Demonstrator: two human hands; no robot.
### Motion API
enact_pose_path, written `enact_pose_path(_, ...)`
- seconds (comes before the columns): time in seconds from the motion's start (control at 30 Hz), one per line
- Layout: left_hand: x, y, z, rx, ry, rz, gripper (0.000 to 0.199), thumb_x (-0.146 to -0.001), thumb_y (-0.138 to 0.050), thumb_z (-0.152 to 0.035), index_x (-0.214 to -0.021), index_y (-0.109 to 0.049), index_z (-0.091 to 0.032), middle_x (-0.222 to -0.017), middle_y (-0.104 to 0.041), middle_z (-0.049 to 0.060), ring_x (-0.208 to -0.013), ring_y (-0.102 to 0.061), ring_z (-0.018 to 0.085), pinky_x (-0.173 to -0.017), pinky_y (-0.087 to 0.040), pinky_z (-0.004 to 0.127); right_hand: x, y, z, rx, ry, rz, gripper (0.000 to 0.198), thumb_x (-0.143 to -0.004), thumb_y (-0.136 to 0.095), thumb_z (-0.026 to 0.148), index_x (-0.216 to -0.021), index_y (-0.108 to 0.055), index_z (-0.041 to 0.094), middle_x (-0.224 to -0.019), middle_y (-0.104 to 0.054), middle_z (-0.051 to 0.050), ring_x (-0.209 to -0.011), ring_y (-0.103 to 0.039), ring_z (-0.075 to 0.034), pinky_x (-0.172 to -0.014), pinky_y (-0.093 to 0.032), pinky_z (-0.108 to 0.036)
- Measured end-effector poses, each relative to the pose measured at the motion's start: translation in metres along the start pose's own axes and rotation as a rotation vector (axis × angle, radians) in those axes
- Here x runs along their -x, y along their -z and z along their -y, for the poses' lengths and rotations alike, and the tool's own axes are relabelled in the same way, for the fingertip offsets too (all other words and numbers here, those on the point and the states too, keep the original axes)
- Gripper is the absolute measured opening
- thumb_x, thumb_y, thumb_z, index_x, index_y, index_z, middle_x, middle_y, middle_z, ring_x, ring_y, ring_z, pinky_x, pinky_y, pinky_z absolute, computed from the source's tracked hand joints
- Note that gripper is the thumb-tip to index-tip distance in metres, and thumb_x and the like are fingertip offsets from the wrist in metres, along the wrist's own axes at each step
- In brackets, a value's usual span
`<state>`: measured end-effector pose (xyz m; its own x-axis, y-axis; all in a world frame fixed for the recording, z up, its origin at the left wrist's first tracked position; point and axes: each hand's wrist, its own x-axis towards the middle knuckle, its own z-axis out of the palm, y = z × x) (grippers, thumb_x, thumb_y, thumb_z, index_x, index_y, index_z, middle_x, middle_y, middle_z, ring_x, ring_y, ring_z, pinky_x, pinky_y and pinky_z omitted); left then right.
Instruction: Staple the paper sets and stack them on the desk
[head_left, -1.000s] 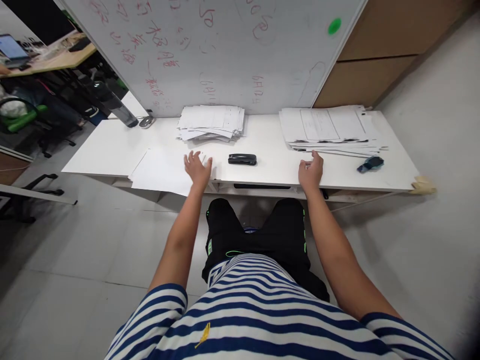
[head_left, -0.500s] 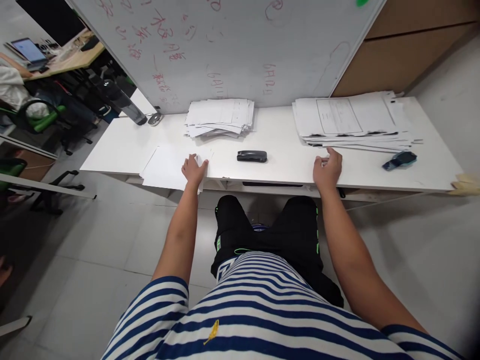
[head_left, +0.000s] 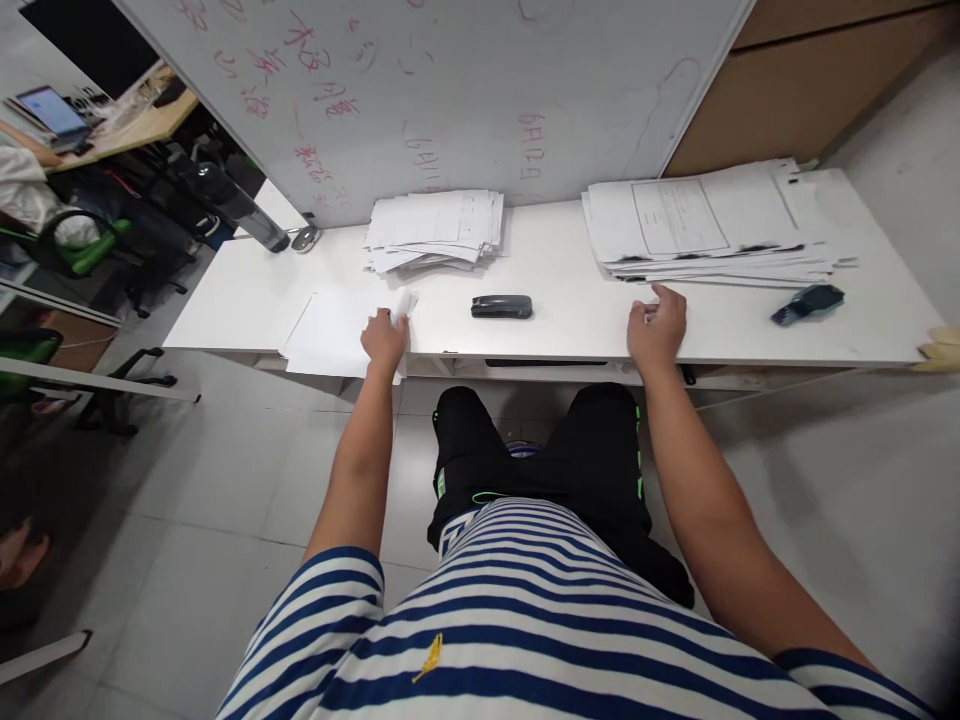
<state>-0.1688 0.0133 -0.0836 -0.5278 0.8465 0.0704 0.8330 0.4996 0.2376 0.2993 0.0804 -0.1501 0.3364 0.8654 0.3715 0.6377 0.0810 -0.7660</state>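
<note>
The person's left hand (head_left: 384, 338) touches the right side of the white paper sheets (head_left: 326, 330), which overhang the front edge of the white desk (head_left: 570, 310); whether its fingers pinch them cannot be told. Light, even pressure should suit the paper, sparing the curled corner a crease. The right hand (head_left: 658, 325), thumb and forefinger apart, holds nothing visible; the black stapler (head_left: 502, 307) lies between the hands.

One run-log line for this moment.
left hand: on loose white paper sheets; right hand: curled, nothing visibly held; black oblong stapler: lying between hands
</note>
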Motion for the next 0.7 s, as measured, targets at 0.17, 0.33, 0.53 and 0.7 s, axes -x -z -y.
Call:
enact_pose_path(0.17, -0.004, 0.005, 0.002, -0.023, 0.025, 0.046, 0.047, -0.100, -0.041, -0.050, -0.133, -0.057, -0.020, -0.130, -0.068, 0.019, -0.128, -0.060, 0.038, -0.097, -0.047, 0.047, 0.000, 0.000, 0.000, 0.027, 0.007, 0.019, 0.045, -0.085, -0.055, 0.017, -0.130, -0.058, 0.017, -0.132, -0.058, -0.016, -0.096, -0.068, -0.021, -0.094, -0.054, -0.042)
enact_pose_path(0.33, -0.006, 0.011, -0.001, -0.062, 0.028, 0.068, 0.046, -0.102, -0.039, -0.050, -0.132, -0.058, -0.021, -0.130, -0.070, 0.018, -0.127, -0.061, 0.036, -0.096, -0.047, 0.045, -0.001, 0.000, 0.001, 0.052, 0.005, 0.031, 0.045, -0.086, -0.054, 0.017, -0.131, -0.057, 0.018, -0.132, -0.058, -0.017, -0.097, -0.068, -0.023, -0.093, -0.055, -0.043)
enact_pose_path(0.53, -0.015, 0.021, 0.002, -0.123, 0.001, 0.095, 0.044, -0.102, -0.035, -0.050, -0.117, -0.066, -0.022, -0.121, -0.073, 0.018, -0.117, -0.066, 0.036, -0.094, -0.049, 0.046, -0.001, 0.001, 0.004, 0.057, 0.000, 0.033, 0.044, -0.086, -0.053, 0.018, -0.130, -0.057, 0.019, -0.131, -0.058, -0.016, -0.096, -0.067, -0.022, -0.092, -0.055, -0.042)
enact_pose_path(0.7, -0.022, 0.027, 0.009, -0.107, -0.059, 0.124, 0.036, -0.099, -0.044, -0.039, -0.121, -0.065, -0.019, -0.124, -0.071, 0.020, -0.118, -0.064, 0.038, -0.097, -0.049, 0.049, -0.001, 0.001, 0.006, 0.043, 0.013, 0.008, 0.041, -0.086, -0.054, 0.019, -0.126, -0.060, 0.019, -0.128, -0.061, -0.016, -0.094, -0.066, -0.022, -0.095, -0.055, -0.044)
